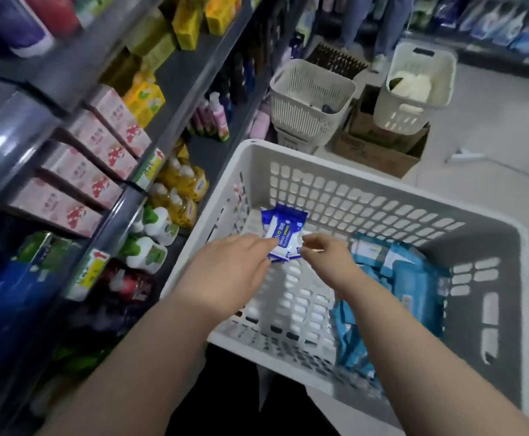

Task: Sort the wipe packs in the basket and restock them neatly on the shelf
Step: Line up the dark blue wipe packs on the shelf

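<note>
1. Two hands work inside the basket. The left hand [235, 272] grips the near-left edge of a small bundle of dark blue wipe packs [283, 237], fingers curled over it. The right hand [329, 256] pinches the bundle's near-right corner between thumb and fingertips.
2. The bundle sits between the two hands, held above the basket floor. It fans out at its far end into at least two packs; blur hides the exact count. Each is dark blue with a white panel and a round green mark.
3. Right of the right hand, a heap of light blue wipe packs [408, 278] lies against the basket's right side, too overlapped to count.
4. One large white basket [351, 165] with slotted walls surrounds both hands.
5. Left of the left hand, the shelf [124, 215] carries pink boxes, yellow bottles and white bottles with green tops.
6. Beyond the hands stand two smaller cream baskets [312, 92], one of them on a cardboard box [379, 149].
</note>
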Demonstrator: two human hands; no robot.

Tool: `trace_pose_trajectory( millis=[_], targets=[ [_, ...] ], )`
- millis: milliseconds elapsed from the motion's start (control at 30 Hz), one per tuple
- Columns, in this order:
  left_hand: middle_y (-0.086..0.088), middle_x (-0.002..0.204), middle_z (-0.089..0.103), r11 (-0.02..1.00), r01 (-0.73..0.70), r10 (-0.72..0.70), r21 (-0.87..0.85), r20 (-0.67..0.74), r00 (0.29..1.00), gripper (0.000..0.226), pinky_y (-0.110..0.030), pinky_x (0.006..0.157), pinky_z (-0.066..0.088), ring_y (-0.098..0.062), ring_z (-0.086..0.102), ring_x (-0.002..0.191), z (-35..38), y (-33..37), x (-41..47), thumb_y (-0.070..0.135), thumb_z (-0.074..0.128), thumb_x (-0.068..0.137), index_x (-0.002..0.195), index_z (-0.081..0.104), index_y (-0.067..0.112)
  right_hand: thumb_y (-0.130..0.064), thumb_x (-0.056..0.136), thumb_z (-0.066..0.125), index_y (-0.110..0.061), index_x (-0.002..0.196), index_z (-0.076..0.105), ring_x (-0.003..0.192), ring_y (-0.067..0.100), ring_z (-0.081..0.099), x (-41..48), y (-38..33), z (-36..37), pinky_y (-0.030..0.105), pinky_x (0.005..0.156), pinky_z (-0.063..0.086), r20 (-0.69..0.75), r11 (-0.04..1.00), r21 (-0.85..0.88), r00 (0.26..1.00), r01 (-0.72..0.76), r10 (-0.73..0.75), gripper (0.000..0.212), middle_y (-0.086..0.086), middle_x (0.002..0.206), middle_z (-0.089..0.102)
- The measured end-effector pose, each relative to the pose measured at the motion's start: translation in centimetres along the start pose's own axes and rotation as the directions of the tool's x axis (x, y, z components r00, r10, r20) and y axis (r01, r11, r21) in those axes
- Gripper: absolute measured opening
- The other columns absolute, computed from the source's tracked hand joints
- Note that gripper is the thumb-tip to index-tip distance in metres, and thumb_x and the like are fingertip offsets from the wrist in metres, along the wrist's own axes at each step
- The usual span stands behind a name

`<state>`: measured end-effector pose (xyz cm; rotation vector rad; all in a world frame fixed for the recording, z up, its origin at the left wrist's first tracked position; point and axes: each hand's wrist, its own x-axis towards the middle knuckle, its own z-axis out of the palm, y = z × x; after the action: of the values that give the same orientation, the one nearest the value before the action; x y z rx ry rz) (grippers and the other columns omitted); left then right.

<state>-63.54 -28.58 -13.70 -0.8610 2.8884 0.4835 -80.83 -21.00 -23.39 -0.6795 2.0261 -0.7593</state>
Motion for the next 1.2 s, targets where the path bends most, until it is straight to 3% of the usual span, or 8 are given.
trace_pose_trajectory(
  millis=[167, 367, 500, 667, 833, 967, 1100, 1200],
  targets=[
    [0.009, 0.137, 0.044, 0.993, -0.087, 0.071, 0.075, 0.196, 0.978, 0.041, -0.031, 0.099, 0.034, -0.014, 0.039, 0.126, 1.8, -2.1, 4.9, 0.030, 0.033, 0.101, 0.142, 0.032, 0.032, -0.019, 0.085, 0.063, -0.001, 0.121, 0.055, 0.112, 0.032, 0.056, 8.3, 1.2, 4.6, 0.033, 0.089, 0.042, -0.094, 0.980, -0.009, 0.976, -0.197, 0.195, 0.041, 0.015, 0.120, 0.060],
    [-0.003, 0.136, 0.039, 0.933, -0.201, 0.021, 0.298, 0.514, 0.857, 0.060, -0.035, 0.099, 0.035, -0.024, 0.038, 0.125, 4.9, -3.7, 9.6, 0.011, 0.051, 0.088, 0.143, 0.028, 0.021, -0.023, 0.066, 0.079, -0.010, 0.116, 0.043, 0.105, 0.029, 0.057, 14.3, 4.7, 8.7, 0.043, 0.089, 0.049, -0.209, 0.925, 0.083, 0.901, -0.371, 0.380, 0.063, 0.010, 0.113, 0.057],
    [-0.008, 0.131, 0.040, 0.941, -0.147, -0.095, 0.304, 0.657, 0.748, 0.065, -0.039, 0.099, 0.041, -0.028, 0.041, 0.122, 6.7, -3.5, 10.5, 0.004, 0.056, 0.081, 0.141, 0.031, 0.016, -0.015, 0.069, 0.081, -0.007, 0.085, 0.054, 0.058, 0.022, 0.058, 14.0, 4.6, 8.6, 0.031, 0.055, 0.052, 0.053, 0.840, 0.240, 0.870, -0.487, 0.489, 0.032, 0.010, 0.076, 0.060],
    [-0.009, 0.138, 0.038, 0.984, 0.177, -0.160, 0.018, 0.528, 0.834, 0.059, -0.038, 0.102, 0.040, -0.026, 0.041, 0.124, 9.0, -3.2, 11.1, 0.015, 0.049, 0.093, 0.146, 0.024, 0.013, -0.001, 0.079, 0.067, -0.008, 0.098, 0.059, 0.066, 0.020, 0.059, 9.4, 4.9, 6.0, 0.028, 0.055, 0.047, 0.204, 0.696, 0.553, 0.884, -0.458, 0.421, 0.021, 0.012, 0.091, 0.066],
    [-0.004, 0.118, 0.062, 0.730, 0.541, -0.313, -0.419, 0.498, 0.809, 0.038, -0.034, 0.083, 0.050, -0.022, 0.061, 0.098, 8.9, -1.1, 11.1, 0.035, 0.053, 0.094, 0.128, 0.047, 0.019, -0.008, 0.071, 0.074, -0.006, 0.116, 0.056, 0.099, 0.031, 0.067, 3.1, 4.2, 2.3, 0.050, 0.089, 0.052, 0.271, 0.609, 0.722, 0.944, -0.329, 0.190, 0.048, 0.011, 0.108, 0.070],
    [0.006, 0.096, 0.061, 0.555, 0.571, -0.355, -0.605, 0.448, 0.821, 0.025, -0.016, 0.059, 0.044, -0.002, 0.057, 0.075, 8.4, 1.3, 9.7, 0.028, 0.062, 0.091, 0.113, 0.054, 0.021, -0.011, 0.075, 0.071, -0.004, 0.126, 0.052, 0.111, 0.036, 0.061, -0.6, 3.9, -0.6, 0.049, 0.097, 0.047, 0.308, 0.513, 0.809, 0.950, -0.288, 0.048, 0.055, 0.018, 0.120, 0.064],
    [-0.007, 0.095, 0.068, 0.389, 0.576, -0.418, -0.719, 0.419, 0.806, 0.013, -0.036, 0.079, 0.056, -0.022, 0.067, 0.085, 7.8, 4.4, 7.7, 0.015, 0.061, 0.091, 0.104, 0.059, 0.013, -0.013, 0.076, 0.073, -0.003, 0.124, 0.052, 0.105, 0.035, 0.063, -3.5, 3.6, -3.5, 0.045, 0.089, 0.053, 0.279, 0.523, 0.812, 0.960, -0.258, 0.040, 0.053, 0.019, 0.115, 0.066],
    [-0.004, 0.090, 0.068, 0.254, 0.504, -0.475, -0.826, 0.347, 0.809, 0.013, -0.035, 0.077, 0.054, -0.018, 0.066, 0.080, 7.1, 6.9, 6.1, 0.010, 0.057, 0.093, 0.104, 0.059, 0.017, -0.016, 0.081, 0.064, 0.000, 0.126, 0.051, 0.108, 0.038, 0.061, -5.2, 3.4, -5.0, 0.047, 0.089, 0.052, 0.298, 0.457, 0.847, 0.954, -0.271, 0.013, 0.049, 0.022, 0.117, 0.064]
  ],
)
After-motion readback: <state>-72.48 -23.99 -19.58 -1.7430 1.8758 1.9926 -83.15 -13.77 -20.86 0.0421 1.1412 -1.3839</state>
